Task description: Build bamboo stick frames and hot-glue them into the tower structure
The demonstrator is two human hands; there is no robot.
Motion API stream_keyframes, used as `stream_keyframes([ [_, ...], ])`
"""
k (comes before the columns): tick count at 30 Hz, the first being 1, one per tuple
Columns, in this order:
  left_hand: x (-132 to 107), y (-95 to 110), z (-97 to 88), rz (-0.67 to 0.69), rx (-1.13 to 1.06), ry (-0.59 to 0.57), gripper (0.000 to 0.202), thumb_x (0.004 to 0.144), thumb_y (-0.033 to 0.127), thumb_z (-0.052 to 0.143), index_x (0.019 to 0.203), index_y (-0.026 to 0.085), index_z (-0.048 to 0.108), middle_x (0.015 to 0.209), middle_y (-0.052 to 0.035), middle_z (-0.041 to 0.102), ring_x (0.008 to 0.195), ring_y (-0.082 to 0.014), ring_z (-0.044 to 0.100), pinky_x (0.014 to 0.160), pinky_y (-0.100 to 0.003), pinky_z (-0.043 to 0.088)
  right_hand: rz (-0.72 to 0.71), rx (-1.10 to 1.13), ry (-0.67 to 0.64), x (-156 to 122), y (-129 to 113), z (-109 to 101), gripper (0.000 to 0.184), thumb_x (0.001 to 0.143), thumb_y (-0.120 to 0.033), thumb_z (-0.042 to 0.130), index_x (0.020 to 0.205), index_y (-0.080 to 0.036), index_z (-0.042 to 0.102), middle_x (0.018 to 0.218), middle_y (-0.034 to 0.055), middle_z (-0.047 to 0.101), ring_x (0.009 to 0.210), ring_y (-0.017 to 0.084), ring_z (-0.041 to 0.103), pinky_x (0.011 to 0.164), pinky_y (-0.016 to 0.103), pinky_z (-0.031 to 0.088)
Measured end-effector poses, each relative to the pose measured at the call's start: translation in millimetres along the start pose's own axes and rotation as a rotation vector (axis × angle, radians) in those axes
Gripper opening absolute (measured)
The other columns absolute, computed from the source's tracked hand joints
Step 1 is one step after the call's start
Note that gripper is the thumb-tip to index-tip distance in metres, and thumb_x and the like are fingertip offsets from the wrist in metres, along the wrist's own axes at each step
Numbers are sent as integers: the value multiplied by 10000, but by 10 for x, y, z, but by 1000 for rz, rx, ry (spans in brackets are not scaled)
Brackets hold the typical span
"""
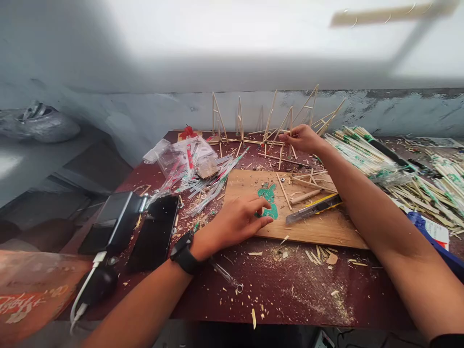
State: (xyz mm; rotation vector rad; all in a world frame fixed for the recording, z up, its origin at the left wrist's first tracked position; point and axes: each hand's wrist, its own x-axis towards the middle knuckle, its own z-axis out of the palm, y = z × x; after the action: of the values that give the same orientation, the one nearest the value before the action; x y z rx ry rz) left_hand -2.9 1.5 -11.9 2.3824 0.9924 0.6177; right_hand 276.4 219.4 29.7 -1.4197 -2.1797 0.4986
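My left hand (237, 221) rests on the near left corner of a wooden board (319, 227), its fingers loosely curled and touching the board beside a green printed figure (268, 199), with nothing in them. My right hand (302, 138) reaches to the back of the table and pinches a thin bamboo stick of the stick frames (268, 128) that stand along the wall. A utility knife (313, 209) and loose sticks (299, 186) lie on the board between my arms.
Two dark phones (154, 232) and a power bank with white cable (112, 220) lie at left. Plastic wrappers (188, 162) pile behind them. Packed chopsticks (366, 157) are heaped at right. Shavings cover the dark red table (290, 290).
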Motion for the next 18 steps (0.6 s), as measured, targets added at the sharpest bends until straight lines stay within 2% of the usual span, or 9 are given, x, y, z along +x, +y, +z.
stream_keyframes([
  [9, 2, 26, -12, -21, 26, -22, 215, 1066, 334, 677, 1186, 163, 729, 990, -59, 774, 891, -198, 711, 801, -320, 520, 45, -24, -6, -30, -44, 6, 641, 1018, -575, 675, 557, -217, 411, 573, -56, 245, 567, 86, 227, 530, 321, 184],
  [15, 4, 22, -19, -16, 22, -25, 223, 1068, 337, 672, 1186, 157, 730, 1003, -67, 768, 911, -205, 711, 814, -329, 532, 27, -10, -16, -41, -25, -3, 718, 937, -759, 684, 551, -225, 398, 573, -54, 246, 580, 90, 228, 544, 332, 187],
  [18, 5, 13, -12, -10, 17, -25, 215, 1067, 331, 671, 1188, 161, 726, 1019, -66, 769, 906, -200, 707, 813, -327, 532, 8, 14, -16, -40, -19, 4, 720, 859, -822, 715, 567, -218, 454, 594, -48, 288, 593, 90, 251, 567, 328, 221],
])
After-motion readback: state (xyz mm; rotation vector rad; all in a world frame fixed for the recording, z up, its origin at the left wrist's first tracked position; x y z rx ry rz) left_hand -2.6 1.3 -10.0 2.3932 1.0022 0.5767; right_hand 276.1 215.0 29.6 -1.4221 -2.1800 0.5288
